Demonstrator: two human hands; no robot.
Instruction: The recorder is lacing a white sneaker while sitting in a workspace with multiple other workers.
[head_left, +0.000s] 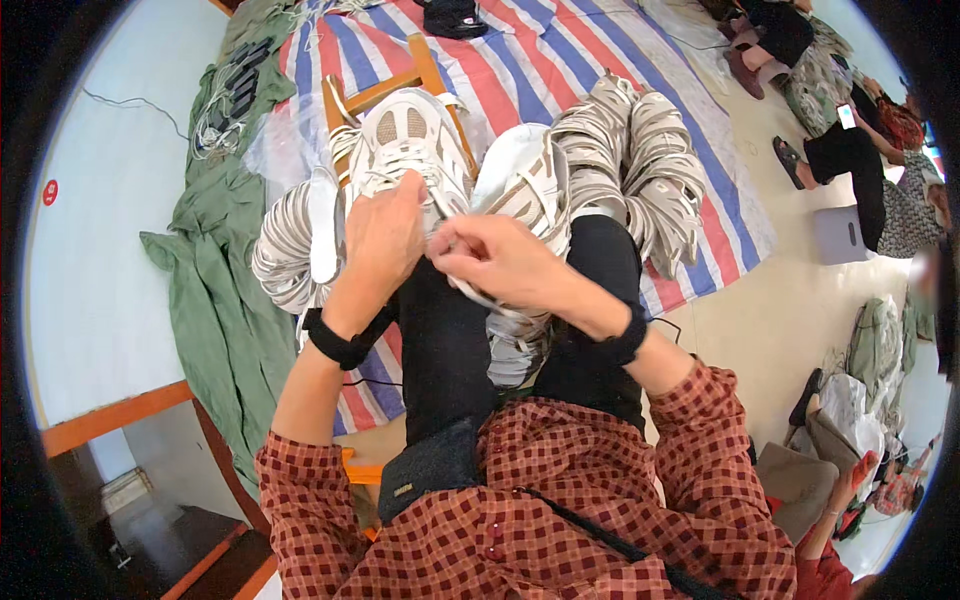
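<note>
A white and beige sneaker (405,125) rests on a wooden frame, toe pointing away from me. White laces (398,165) cross its front. My left hand (385,232) is closed on the near end of the sneaker; its fingertips are partly hidden. Just to its right, my right hand (490,258) pinches at a white lace, slightly blurred, with fingers curled. Beside them, to the right, stands a second shoe (520,175) with a pale insole and loose lace. A stack of nested beige shoe pieces (285,245) flanks the left side.
Two more stacks of beige shoe pieces (665,175) stand at the right on a striped sheet (510,60). The wooden frame (428,65) sticks up beyond the sneaker. Green cloth (225,300) hangs at left. Other people (855,150) sit at the far right near a grey box (840,235).
</note>
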